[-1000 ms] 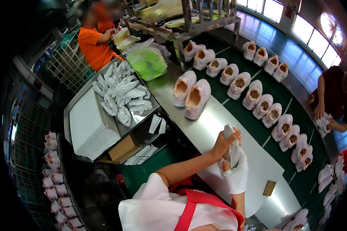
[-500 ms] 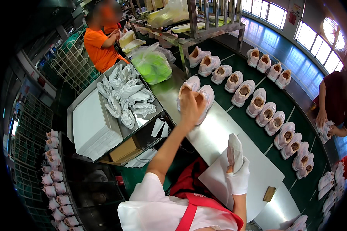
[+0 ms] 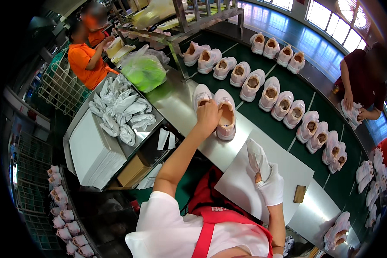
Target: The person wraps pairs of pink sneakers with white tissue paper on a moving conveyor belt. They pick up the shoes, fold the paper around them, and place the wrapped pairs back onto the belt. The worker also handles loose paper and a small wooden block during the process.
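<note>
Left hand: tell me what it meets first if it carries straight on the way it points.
The left hand already rests on the pair of white shoes on the steel table; beyond lies the green conveyor belt, though depth is unclear.

Bare steel counter [image 3: 176, 103] lies open left of the shoe pair [image 3: 215, 109]; belt shoes [image 3: 271, 92] crowd right
</note>
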A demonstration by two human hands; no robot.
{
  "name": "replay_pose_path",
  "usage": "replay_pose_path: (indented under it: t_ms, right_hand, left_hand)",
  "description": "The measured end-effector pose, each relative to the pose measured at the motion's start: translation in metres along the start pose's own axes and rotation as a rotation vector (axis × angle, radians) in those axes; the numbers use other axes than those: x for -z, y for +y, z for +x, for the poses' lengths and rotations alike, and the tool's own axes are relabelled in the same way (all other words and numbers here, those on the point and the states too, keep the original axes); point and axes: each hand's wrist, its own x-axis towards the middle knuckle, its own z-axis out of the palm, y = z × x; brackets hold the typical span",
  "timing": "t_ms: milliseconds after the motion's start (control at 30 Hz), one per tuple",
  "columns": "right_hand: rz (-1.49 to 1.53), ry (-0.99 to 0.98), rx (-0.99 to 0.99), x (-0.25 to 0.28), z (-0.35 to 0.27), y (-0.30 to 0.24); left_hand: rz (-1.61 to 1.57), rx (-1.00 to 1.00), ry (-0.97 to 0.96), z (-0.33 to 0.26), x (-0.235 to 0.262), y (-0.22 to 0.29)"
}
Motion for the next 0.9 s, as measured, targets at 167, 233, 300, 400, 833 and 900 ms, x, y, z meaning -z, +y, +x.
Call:
replay_pose_path:
  t_ms: [167, 233, 300, 400, 833, 900]
  right_hand:
    - [-0.044, -0.003, 0.112, 0.012, 0.034, -0.029]
    - [-0.147, -0.051, 0.162, 0.01, 0.06, -0.048]
    - [-0.241, -0.131, 0.183, 0.001, 0.087, -0.065]
    - [-0.312, -0.178, 0.232, -0.019, 0.116, -0.089]
    - [-0.571, -0.376, 0.297, -0.058, 0.146, -0.11]
    - [-0.5, -0.311, 0.167, -0.082, 0.156, -0.102]
  left_hand:
    - [-0.353, -0.364, 0.043, 0.021, -0.013, -0.012]
    - [-0.38, -0.302, -0.105, 0.043, -0.015, -0.018]
    - [-0.392, -0.311, -0.202, 0.045, -0.015, -0.018]
    - [-0.365, -0.403, -0.173, 0.04, -0.017, -0.012]
    - [-0.489, -0.364, -0.239, 0.034, -0.009, -0.013]
    - [-0.51, -0.385, -0.253, 0.036, -0.009, -0.013]
